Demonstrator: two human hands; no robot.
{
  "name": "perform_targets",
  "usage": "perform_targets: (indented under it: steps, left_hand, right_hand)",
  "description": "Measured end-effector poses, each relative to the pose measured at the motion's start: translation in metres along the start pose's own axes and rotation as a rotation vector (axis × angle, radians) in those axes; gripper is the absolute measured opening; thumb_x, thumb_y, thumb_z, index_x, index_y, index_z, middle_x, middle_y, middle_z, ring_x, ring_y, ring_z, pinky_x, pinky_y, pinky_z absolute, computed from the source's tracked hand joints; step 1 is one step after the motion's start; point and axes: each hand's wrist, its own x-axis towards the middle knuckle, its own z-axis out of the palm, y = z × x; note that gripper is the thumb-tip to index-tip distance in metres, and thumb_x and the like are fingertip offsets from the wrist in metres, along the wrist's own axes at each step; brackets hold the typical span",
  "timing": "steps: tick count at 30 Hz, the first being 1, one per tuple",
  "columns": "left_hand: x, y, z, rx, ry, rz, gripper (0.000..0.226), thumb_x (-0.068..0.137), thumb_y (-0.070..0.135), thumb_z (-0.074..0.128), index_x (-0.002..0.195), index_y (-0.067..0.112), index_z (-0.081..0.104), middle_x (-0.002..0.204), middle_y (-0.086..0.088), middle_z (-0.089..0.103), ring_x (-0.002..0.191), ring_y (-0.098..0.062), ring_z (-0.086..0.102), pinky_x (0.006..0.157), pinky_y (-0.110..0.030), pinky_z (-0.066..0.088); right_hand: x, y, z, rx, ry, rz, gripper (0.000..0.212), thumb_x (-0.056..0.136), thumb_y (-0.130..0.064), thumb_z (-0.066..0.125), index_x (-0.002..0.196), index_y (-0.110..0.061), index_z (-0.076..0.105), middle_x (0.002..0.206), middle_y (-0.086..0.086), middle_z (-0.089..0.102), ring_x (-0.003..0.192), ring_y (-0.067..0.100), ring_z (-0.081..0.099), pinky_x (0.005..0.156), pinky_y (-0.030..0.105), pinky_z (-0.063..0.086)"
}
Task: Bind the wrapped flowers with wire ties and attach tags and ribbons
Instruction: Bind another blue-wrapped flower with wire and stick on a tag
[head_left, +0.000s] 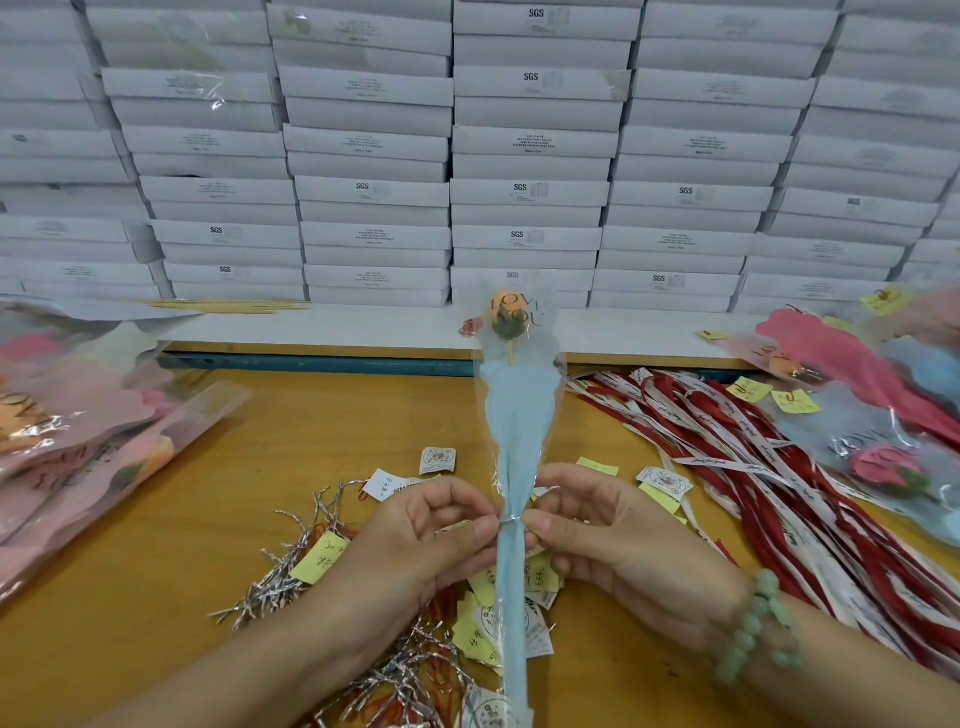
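Observation:
A single orange flower in a clear and light-blue wrap stands upright in front of me over the wooden table. A silver wire tie circles its narrow neck. My left hand pinches the wrap at the tie from the left. My right hand pinches it from the right, with a green bead bracelet on that wrist. Loose silver wire ties lie at the lower left. Yellow and white tags lie under my hands. Red and white ribbons spread to the right.
Wrapped pink flowers are piled at the left, and wrapped pink and blue flowers at the right. Stacks of white boxes form a wall behind a white shelf at the table's far edge.

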Motion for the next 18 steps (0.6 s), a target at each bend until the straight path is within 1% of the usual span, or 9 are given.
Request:
perform_targets:
  steps: [4,8,11,15,18]
  left_hand:
    - [-0.0002,0.0007,-0.0001,0.02,0.001,0.032,0.017,0.071,0.009,0.075,0.088,0.008,0.073,0.104,-0.026,0.07,0.091,-0.032,0.073,0.072,-0.023,0.058]
    - [-0.0007,0.0005,0.0012,0.04,0.043,0.071,0.015,0.068,0.01,0.075,0.083,0.008,0.074,0.097,-0.026,0.072,0.082,-0.029,0.074,0.066,-0.022,0.058]
    - [-0.0008,0.0001,0.0013,0.066,0.061,0.091,0.014,0.069,0.01,0.074,0.083,0.009,0.074,0.093,-0.025,0.072,0.08,-0.029,0.074,0.066,-0.022,0.058]
    - [-0.0021,-0.0003,0.0021,0.175,0.079,0.129,0.012,0.07,0.011,0.074,0.082,0.011,0.075,0.082,-0.017,0.074,0.069,-0.018,0.072,0.061,-0.02,0.056]
    - [-0.0024,-0.0028,0.0034,0.234,0.078,0.155,0.011,0.069,0.014,0.073,0.079,0.016,0.077,0.081,-0.012,0.075,0.068,-0.015,0.07,0.062,-0.019,0.055]
  right_hand:
    - [-0.0001,0.0007,-0.0004,0.012,-0.029,-0.035,0.046,0.069,-0.013,0.074,0.113,-0.003,0.065,0.082,0.006,0.068,0.076,0.012,0.068,0.063,0.02,0.054]
    - [-0.0003,0.0009,-0.0002,-0.009,-0.054,-0.07,0.04,0.075,-0.009,0.071,0.114,-0.003,0.065,0.086,0.007,0.068,0.079,0.015,0.068,0.07,0.024,0.056]
    - [0.0,0.0022,0.0003,-0.012,-0.052,-0.078,0.038,0.076,-0.008,0.069,0.114,-0.003,0.065,0.088,0.008,0.065,0.082,0.017,0.067,0.076,0.027,0.057]
    - [-0.0009,0.0039,0.0023,-0.013,-0.049,-0.075,0.035,0.077,-0.01,0.068,0.112,-0.006,0.068,0.092,0.01,0.066,0.087,0.021,0.063,0.077,0.027,0.057]
    - [-0.0008,0.0054,0.0038,-0.003,-0.03,-0.059,0.037,0.076,-0.01,0.068,0.112,-0.004,0.067,0.095,0.013,0.067,0.091,0.024,0.062,0.078,0.031,0.056]
